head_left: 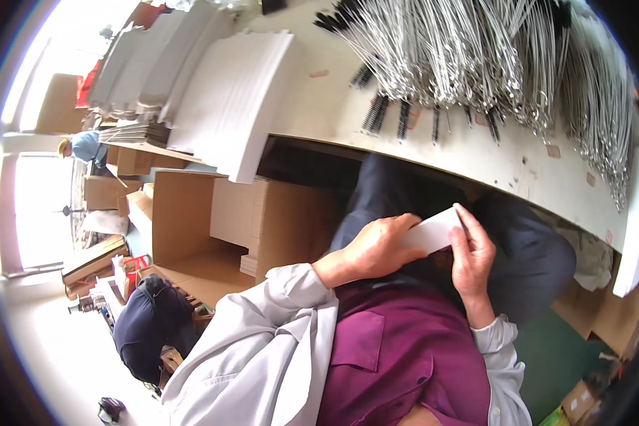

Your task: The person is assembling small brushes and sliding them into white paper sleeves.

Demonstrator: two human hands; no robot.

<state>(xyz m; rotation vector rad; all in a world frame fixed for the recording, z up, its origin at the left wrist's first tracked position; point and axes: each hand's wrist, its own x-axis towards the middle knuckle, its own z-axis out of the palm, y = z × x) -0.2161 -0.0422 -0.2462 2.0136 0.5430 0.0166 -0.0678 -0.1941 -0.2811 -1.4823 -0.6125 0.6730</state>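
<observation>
A small white flat-sided box (433, 231), perhaps a folded carton, is held above my lap, between my two hands. My left hand (378, 247) grips its near left end, fingers wrapped round it. At the opposite end my right hand (471, 250) pinches it between the thumb and fingers. On the table beyond lies a large heap of wire-handled brushes (461, 57), with metal loops and black bristles. Long white cartons (224, 92) stand in a row at the table's left end, some jutting over the edge.
To my left is an open cardboard box (184, 224) with white cartons inside. The table's front edge (433, 165) runs just past my knees. A dark blue bag-like thing (153, 328) is at the lower left. Another person (86, 147) in light blue is far off left.
</observation>
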